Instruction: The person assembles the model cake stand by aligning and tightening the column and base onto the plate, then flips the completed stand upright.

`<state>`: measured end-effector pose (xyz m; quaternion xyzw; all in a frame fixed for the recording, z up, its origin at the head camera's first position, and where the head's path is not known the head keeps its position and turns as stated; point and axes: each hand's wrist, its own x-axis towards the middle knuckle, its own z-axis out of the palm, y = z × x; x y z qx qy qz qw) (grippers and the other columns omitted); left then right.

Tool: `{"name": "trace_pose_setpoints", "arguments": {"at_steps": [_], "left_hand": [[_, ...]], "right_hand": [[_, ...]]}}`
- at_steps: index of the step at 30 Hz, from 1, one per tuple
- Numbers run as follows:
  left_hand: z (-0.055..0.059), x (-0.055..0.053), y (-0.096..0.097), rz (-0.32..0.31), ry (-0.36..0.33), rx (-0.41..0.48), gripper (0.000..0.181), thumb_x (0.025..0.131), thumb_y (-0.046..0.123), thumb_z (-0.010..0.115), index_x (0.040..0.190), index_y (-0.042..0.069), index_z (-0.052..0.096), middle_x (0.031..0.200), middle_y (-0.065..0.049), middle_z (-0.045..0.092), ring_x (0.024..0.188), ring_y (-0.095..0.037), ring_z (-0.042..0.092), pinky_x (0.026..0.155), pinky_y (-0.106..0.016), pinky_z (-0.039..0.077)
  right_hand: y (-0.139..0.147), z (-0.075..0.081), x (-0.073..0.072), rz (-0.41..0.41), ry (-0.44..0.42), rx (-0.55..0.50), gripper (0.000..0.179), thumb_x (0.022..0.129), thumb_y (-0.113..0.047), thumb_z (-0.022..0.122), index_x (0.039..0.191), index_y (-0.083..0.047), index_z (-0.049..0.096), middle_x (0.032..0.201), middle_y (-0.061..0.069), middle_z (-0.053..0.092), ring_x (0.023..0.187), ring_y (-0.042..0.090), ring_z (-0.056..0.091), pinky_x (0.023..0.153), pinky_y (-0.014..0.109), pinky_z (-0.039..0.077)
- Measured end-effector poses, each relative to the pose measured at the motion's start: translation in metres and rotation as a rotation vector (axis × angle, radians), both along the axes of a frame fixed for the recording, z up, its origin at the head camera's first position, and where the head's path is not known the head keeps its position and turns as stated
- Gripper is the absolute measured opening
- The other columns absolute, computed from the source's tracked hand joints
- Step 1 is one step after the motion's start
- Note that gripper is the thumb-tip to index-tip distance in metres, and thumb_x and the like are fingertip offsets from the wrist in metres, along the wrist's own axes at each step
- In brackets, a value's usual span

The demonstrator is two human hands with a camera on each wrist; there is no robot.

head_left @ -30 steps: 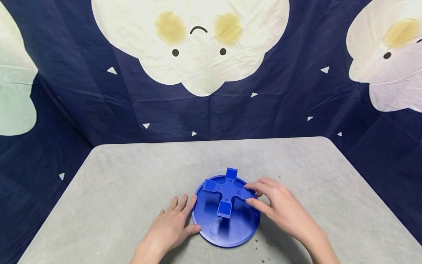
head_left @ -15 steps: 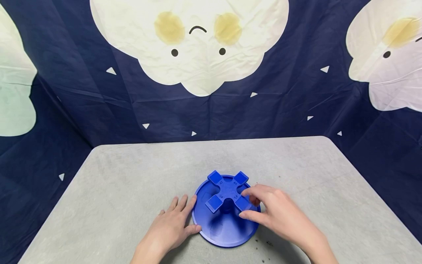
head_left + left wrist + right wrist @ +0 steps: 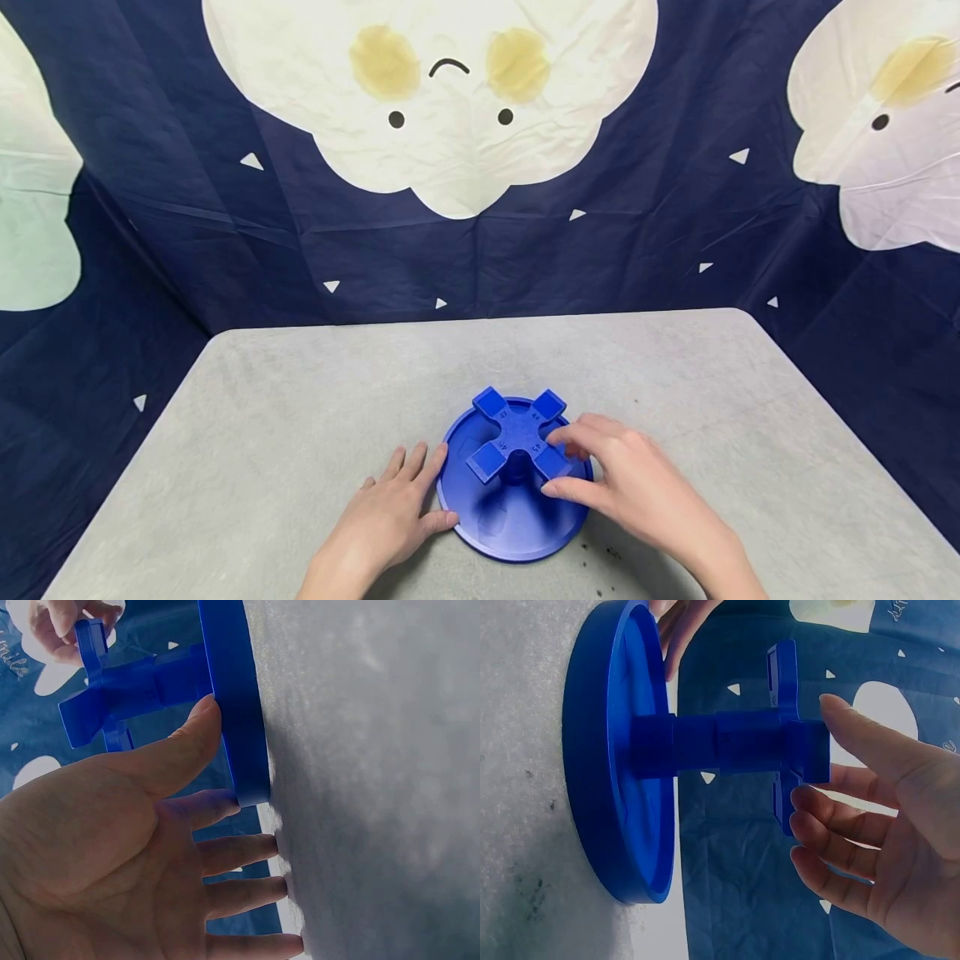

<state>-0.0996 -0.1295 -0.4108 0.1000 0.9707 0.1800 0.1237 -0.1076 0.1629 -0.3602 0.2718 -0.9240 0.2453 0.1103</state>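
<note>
On the table stands a round blue base [image 3: 517,542] with a raised rim and an upright post [image 3: 694,742] at its centre. A blue four-armed cross piece [image 3: 519,429] with numbers on its arms tops the post. My right hand [image 3: 633,475] pinches one arm of this cross, the one at the near right, between thumb and fingertips. At the left side of the base, my left hand [image 3: 386,517] rests with fingers spread and straight. Its thumb and index finger touch the rim [image 3: 240,742], and the other fingertips reach down to the tabletop.
The grey tabletop [image 3: 315,400] spreads around the base, with small dark specks [image 3: 611,552] near its right front. Behind and beside the table hangs a dark blue cloth [image 3: 390,258] printed with white clouds and triangles.
The cross piece has turned clockwise by part of a turn, and my right hand has moved slightly left and nearer with its arm. Over the last half second it barely moves. The left hand stays still.
</note>
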Motion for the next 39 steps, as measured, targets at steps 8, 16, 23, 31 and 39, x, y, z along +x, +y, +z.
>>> {"name": "trace_pose_setpoints", "arguments": {"at_steps": [8, 16, 23, 31, 39], "left_hand": [[0.002, -0.001, 0.001, -0.003, -0.031, -0.002, 0.086, 0.09, 0.055, 0.071, 0.16, 0.017, 0.039, 0.164, -0.019, 0.039, 0.153, -0.049, 0.032, 0.109, -0.079, 0.033], [0.004, -0.001, -0.001, 0.001, -0.021, -0.015, 0.085, 0.09, 0.054, 0.071, 0.16, 0.017, 0.04, 0.164, -0.019, 0.04, 0.153, -0.049, 0.032, 0.109, -0.079, 0.034], [0.003, 0.001, -0.001, 0.001, -0.036, -0.017, 0.083, 0.092, 0.054, 0.07, 0.16, 0.018, 0.039, 0.165, -0.018, 0.038, 0.154, -0.047, 0.031, 0.11, -0.078, 0.034], [0.003, 0.001, 0.0, -0.003, -0.024, -0.013, 0.083, 0.092, 0.054, 0.07, 0.16, 0.018, 0.039, 0.165, -0.018, 0.039, 0.154, -0.047, 0.032, 0.11, -0.078, 0.034], [0.003, 0.0, 0.001, -0.008, -0.027, -0.012, 0.084, 0.091, 0.054, 0.07, 0.16, 0.017, 0.039, 0.165, -0.019, 0.038, 0.153, -0.048, 0.031, 0.109, -0.079, 0.034]], "right_hand": [[-0.002, 0.002, -0.005, -0.018, 0.006, 0.021, 0.058, 0.082, -0.058, 0.079, 0.131, -0.028, 0.069, 0.132, -0.012, 0.061, 0.127, 0.009, 0.058, 0.103, 0.039, 0.055], [-0.021, 0.006, -0.023, 0.065, 0.062, 0.16, 0.079, 0.084, -0.073, 0.067, 0.146, -0.025, 0.059, 0.144, 0.001, 0.061, 0.138, 0.025, 0.055, 0.113, 0.053, 0.046], [-0.037, 0.005, -0.031, 0.094, 0.128, 0.291, 0.088, 0.083, -0.08, 0.06, 0.151, -0.024, 0.054, 0.125, -0.002, 0.065, 0.123, 0.022, 0.059, 0.11, 0.047, 0.046], [-0.043, 0.0, -0.034, 0.068, 0.183, 0.34, 0.086, 0.083, -0.082, 0.058, 0.147, -0.025, 0.059, 0.114, -0.002, 0.064, 0.114, 0.02, 0.058, 0.105, 0.045, 0.047], [-0.041, -0.001, -0.034, 0.056, 0.167, 0.314, 0.084, 0.083, -0.081, 0.059, 0.146, -0.026, 0.06, 0.114, -0.002, 0.063, 0.114, 0.02, 0.057, 0.102, 0.045, 0.047]]}}
